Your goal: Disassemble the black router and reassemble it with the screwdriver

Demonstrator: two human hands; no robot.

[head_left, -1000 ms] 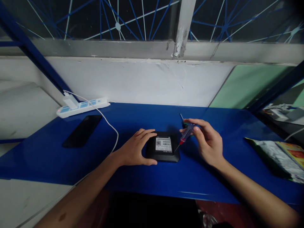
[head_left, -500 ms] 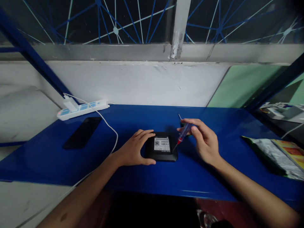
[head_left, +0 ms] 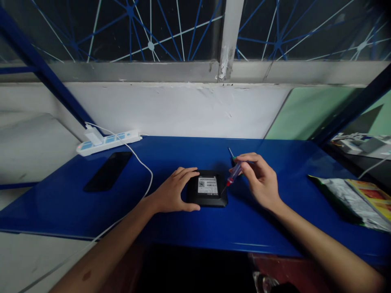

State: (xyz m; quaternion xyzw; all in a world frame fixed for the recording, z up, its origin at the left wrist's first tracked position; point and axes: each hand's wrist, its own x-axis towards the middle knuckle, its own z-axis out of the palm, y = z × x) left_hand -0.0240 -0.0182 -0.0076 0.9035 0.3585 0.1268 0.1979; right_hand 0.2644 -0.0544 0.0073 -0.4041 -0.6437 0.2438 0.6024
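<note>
A black square device (head_left: 195, 199) lies flat on the blue table, a white printed label (head_left: 207, 185) on its upper face. My left hand (head_left: 172, 191) grips its left side, fingers at the far edge and thumb along the near edge. In my right hand (head_left: 259, 177) is a screwdriver (head_left: 234, 172) with a clear purplish handle and red collar. It slants down to the left, its thin tip at the device's right side; whether the tip touches is too small to tell. Behind those fingers lies a second screwdriver (head_left: 231, 152), its green handle partly hidden.
A black phone (head_left: 108, 171) rests at the left, near a white power strip (head_left: 110, 141) with a plugged-in charger. The white cable (head_left: 143, 161) runs across the table and passes by my left forearm. Toward the right edge lies a shiny food packet (head_left: 351, 199).
My right hand and the screwdriver have shifted very slightly left. My left hand keeps its hold on the device. The camera view has tilted a little.
</note>
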